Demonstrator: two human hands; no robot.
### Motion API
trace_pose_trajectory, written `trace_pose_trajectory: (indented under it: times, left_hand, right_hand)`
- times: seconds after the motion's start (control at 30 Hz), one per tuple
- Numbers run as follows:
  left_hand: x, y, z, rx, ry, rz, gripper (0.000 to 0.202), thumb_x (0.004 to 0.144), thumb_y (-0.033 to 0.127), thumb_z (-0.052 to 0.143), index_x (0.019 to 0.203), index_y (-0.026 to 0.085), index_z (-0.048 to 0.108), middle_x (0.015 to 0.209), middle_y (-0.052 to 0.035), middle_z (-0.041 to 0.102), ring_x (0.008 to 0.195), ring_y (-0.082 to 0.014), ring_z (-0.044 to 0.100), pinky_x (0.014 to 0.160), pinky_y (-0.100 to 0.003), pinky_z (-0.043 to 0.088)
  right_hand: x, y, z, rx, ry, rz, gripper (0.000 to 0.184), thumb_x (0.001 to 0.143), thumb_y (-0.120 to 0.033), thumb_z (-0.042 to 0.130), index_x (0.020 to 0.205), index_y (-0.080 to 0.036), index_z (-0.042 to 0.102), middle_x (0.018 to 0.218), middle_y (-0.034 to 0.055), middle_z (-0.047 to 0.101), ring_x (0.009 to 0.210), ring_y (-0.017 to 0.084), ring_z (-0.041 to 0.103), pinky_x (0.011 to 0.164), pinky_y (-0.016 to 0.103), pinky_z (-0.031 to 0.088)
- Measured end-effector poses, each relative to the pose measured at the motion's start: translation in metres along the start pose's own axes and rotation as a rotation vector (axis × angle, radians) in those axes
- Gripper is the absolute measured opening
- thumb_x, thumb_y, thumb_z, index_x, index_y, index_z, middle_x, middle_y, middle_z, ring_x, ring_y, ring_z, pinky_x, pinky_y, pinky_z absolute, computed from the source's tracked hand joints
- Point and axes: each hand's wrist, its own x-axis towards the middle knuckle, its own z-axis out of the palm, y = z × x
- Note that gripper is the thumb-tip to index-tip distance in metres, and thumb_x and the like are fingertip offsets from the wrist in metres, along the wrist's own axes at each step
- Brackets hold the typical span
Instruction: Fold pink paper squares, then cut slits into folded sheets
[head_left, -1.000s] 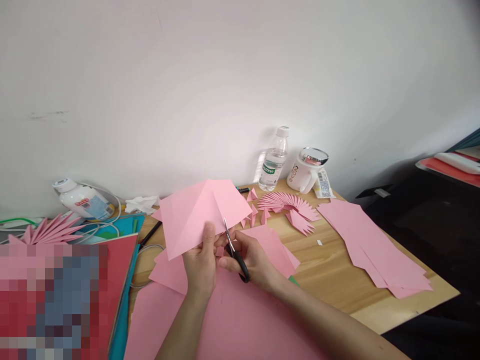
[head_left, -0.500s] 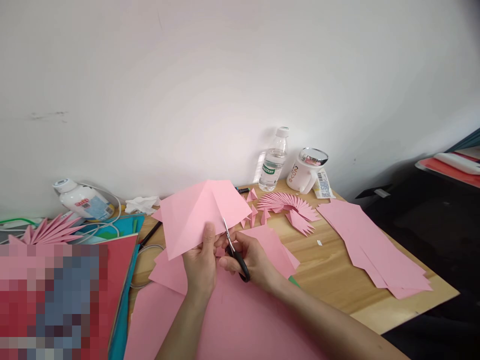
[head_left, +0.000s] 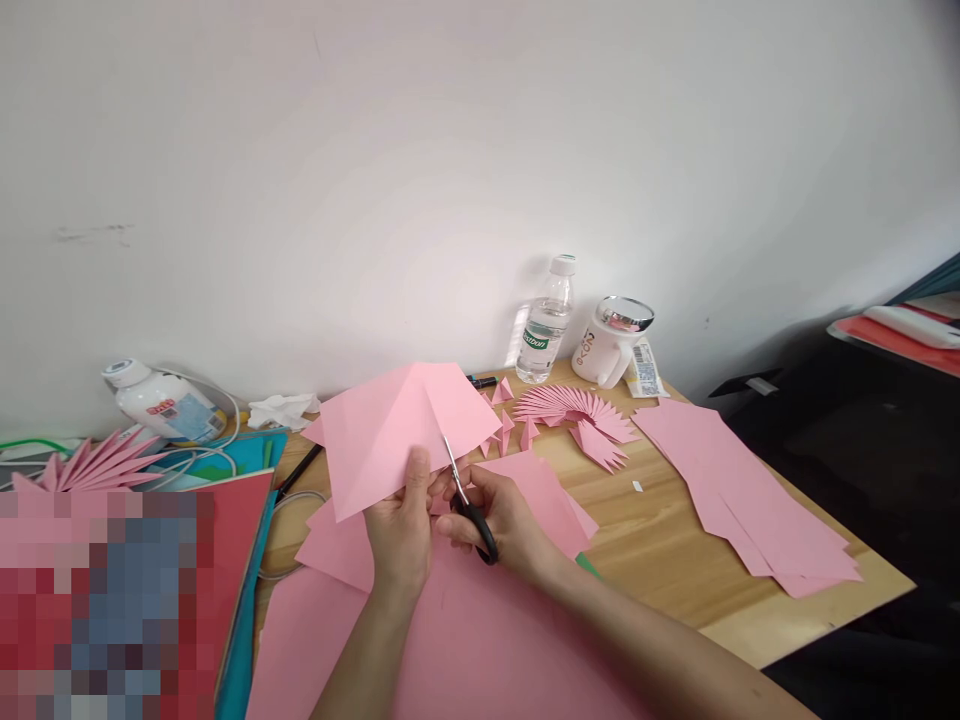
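My left hand (head_left: 401, 530) pinches the lower edge of a folded pink paper sheet (head_left: 390, 430), holding it up above the wooden desk (head_left: 660, 540). My right hand (head_left: 502, 520) grips black-handled scissors (head_left: 469, 495), whose blades point up into the sheet's lower edge beside my left thumb. Under both hands lie more pink sheets (head_left: 465, 640).
A pink paper fan (head_left: 581, 415) and small pink folded pieces lie behind the hands. A water bottle (head_left: 545, 322) and a white mug (head_left: 611, 340) stand at the wall. Pink offcuts (head_left: 742, 490) cover the right. Red and teal folders (head_left: 247, 540), cables and a white bottle (head_left: 161, 400) sit left.
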Motion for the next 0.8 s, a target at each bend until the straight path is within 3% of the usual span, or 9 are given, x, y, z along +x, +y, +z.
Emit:
trace_pose_trajectory:
  times: [0.1,0.23,0.47,0.8]
  left_hand:
    - [0.0002,-0.0028,-0.0016,-0.028,-0.051,-0.055,0.039,0.068,0.041,0.066,0.095,0.013,0.062,0.092,-0.0108,0.069,0.079,-0.0238,0.067,0.070,-0.037,0.056]
    - [-0.0024,-0.0075,-0.0028,-0.010,-0.075,-0.017,0.044,0.070,0.036,0.066,0.108,0.015,0.059,0.100,-0.0106,0.067,0.087,-0.0239,0.066,0.073,-0.036,0.056]
    - [-0.0041,-0.0094,-0.0036,0.030,-0.082,0.005,0.043,0.071,0.036,0.066,0.108,0.016,0.060,0.104,-0.0103,0.067,0.094,-0.0252,0.063,0.077,-0.035,0.055]
    - [-0.0046,-0.0089,-0.0020,0.014,-0.083,0.017,0.048,0.070,0.036,0.066,0.113,0.015,0.058,0.105,-0.0121,0.066,0.093,-0.0256,0.064,0.076,-0.034,0.055]
  right_hand:
    - [-0.0011,-0.0021,-0.0005,0.015,-0.005,0.004,0.053,0.053,-0.052,0.077,0.078,-0.019,0.045,0.051,-0.0083,0.044,0.041,0.007,0.043,0.041,0.020,0.033]
    - [-0.0022,-0.0068,-0.0017,0.030,0.006,-0.076,0.059,0.052,-0.046,0.079,0.086,-0.023,0.038,0.062,-0.0067,0.048,0.051,0.009,0.045,0.047,0.021,0.036]
    - [-0.0013,-0.0075,-0.0027,0.014,0.000,-0.123,0.061,0.058,-0.045,0.077,0.096,-0.024,0.035,0.070,-0.0040,0.047,0.059,0.011,0.047,0.051,0.022,0.038]
    - [-0.0018,-0.0088,-0.0005,0.014,0.004,-0.117,0.058,0.057,-0.049,0.076,0.086,-0.023,0.033,0.067,-0.0053,0.045,0.055,0.009,0.043,0.048,0.021,0.035]
